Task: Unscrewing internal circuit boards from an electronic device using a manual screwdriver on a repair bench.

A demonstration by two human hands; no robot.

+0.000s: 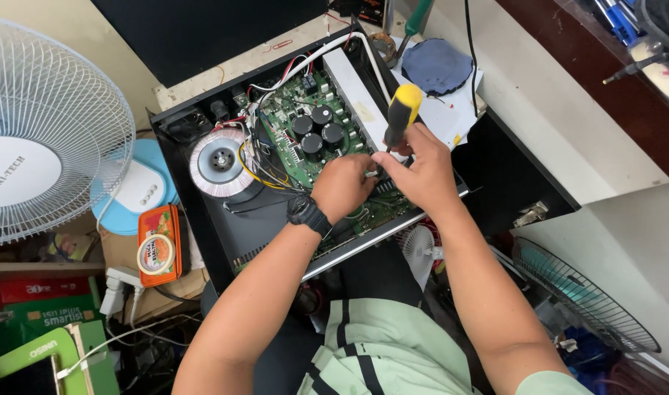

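Two hands over circuit board point(316, 135), right hand point(422, 172) gripping screwdriver point(401, 113)

The screwdriver point(401, 111) only shows its yellow-and-black handle; shaft and tip are buried behind the right hand point(420, 174), so can't tell what it's sitting on, and the left hand point(341, 186) curls over so its fingertips and whatever they pinch are hidden too. Both hands cover the circuit board point(314, 139) toward 5 o'clock. The white fan point(45, 132) at 9 o'clock is cut by the left edge, the fan guard point(583, 292) at 4 o'clock by clutter.
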